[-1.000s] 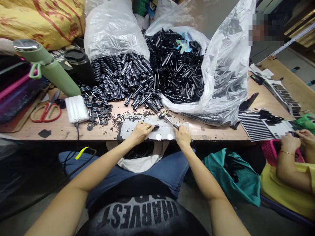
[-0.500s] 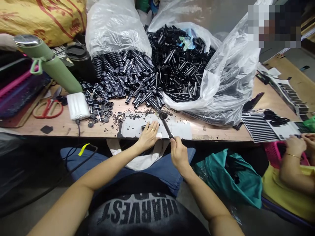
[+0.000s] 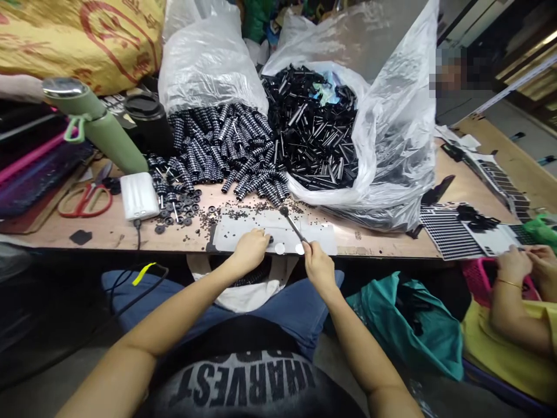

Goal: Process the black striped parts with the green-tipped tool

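Now | right hand (image 3: 319, 267) fingers grip small hammer (image 3: 292, 224) | left hand (image 3: 250, 249) curled on white plate (image 3: 317, 239) at table edge

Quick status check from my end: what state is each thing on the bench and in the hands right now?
Left hand: closed on a small black part, resting on the white sheet.
Right hand: gripping the small hammer, head raised off the sheet.
Left plastic bag: open, ribbed parts spilling onto the table.
Right plastic bag: open, full of black tubes.
Scissors: shut, lying flat.
Green bottle: capped, tilted.
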A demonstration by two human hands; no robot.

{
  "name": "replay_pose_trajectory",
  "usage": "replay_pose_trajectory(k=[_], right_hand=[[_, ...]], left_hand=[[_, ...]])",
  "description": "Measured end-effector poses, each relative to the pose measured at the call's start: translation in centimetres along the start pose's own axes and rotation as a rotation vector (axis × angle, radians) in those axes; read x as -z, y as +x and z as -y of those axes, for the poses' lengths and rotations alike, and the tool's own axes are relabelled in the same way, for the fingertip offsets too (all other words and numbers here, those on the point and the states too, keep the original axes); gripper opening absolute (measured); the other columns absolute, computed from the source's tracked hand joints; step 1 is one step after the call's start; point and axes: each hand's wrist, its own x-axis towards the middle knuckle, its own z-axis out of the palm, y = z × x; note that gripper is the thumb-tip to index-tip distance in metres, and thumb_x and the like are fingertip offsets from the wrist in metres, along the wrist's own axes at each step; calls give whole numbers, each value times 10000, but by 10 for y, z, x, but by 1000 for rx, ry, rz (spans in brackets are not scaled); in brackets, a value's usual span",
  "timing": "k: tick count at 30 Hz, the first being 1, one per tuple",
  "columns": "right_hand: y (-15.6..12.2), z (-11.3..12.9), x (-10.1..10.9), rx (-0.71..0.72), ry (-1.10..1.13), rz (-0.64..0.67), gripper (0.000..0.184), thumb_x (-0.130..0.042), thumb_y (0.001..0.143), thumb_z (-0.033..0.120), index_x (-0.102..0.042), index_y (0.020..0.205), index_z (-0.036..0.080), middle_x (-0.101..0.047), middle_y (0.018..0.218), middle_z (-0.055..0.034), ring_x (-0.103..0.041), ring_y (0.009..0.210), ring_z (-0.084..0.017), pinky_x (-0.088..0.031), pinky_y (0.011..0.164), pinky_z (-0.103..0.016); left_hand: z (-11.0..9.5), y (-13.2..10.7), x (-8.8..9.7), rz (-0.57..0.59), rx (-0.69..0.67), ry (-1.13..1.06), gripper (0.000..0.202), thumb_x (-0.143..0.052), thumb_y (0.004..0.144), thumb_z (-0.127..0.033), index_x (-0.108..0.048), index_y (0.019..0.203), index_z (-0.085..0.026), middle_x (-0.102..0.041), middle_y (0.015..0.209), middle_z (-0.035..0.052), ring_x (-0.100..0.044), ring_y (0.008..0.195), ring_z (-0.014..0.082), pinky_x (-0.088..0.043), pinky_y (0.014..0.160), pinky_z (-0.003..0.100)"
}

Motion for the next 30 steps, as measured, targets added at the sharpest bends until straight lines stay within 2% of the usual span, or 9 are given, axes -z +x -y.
replay_pose_trajectory(k=[4,7,11,15,18,21,24,27,30], right_hand=[[26,-34,-16,-61,-57,-93,395,-304,991,470,-565,980,174,-658,830,-76,-580,696,-184,-275,605,-272],[51,-43,-19,101,-21,-229,359,-371,975,442,-592,916,165,-637,907,-98,-559,847,-214,-347,703,-293],[118,-30,7,311,10,-461,295,-354,984,304,-604,943,153,-620,989,-114,-510,944,-226,-369,818,-318],[205,-20,43,167,-166,-445,301,-324,925,80,-605,1026,115,-602,1093,-166,-488,1050,-260,-362,825,-353],[243,-24,59,124,-198,-329,298,-361,868,14,-632,970,88,-628,1004,-185,-543,964,-252,-385,764,-337],[238,-22,55,226,-175,-348,298,-361,888,37,-639,962,115,-644,983,-153,-573,910,-215,-413,741,-310],[200,-4,30,579,-42,-476,321,-331,946,116,-650,937,151,-662,996,-129,-597,923,-190,-461,772,-315],[151,20,1,957,141,-557,273,-390,945,161,-661,952,196,-687,984,-98,-629,919,-183,-506,801,-346],[111,38,-7,1094,231,-520,259,-462,906,142,-636,1084,215,-667,1100,-96,-616,1030,-192,-500,896,-375]], left_hand=[[17,32,22,-157,-8,43,349,-397,862,-51,-600,1142,-97,-605,1128,214,-542,1106,306,-455,877,441],[37,89,13,-232,-173,84,409,-400,839,-16,-592,1174,-151,-412,1439,177,-328,1361,313,-269,1068,558],[56,140,-7,-170,-225,88,328,-407,817,-9,-651,990,-145,-414,1449,166,-265,1400,325,-151,1092,637],[53,130,-4,-289,-239,-127,275,-424,845,-51,-615,1026,-132,-565,1267,179,-422,1294,294,-246,1084,564],[46,101,8,-382,-52,-521,210,-460,898,-197,-557,1073,-131,-644,980,129,-600,987,245,-450,906,442],[42,74,21,-376,223,-1093,193,-500,893,-336,-523,975,-163,-577,729,15,-572,616,146,-481,591,286],[39,62,31,-261,405,-1597,247,-641,791,-371,-508,827,-166,-514,661,-33,-449,444,60,-340,400,183],[35,60,34,-53,448,-1849,333,-774,657,-335,-520,763,-146,-514,639,-38,-389,399,18,-238,345,143],[33,57,31,-21,427,-1916,383,-830,568,-279,-498,713,-154,-450,532,-80,-347,365,8,-210,334,129]])
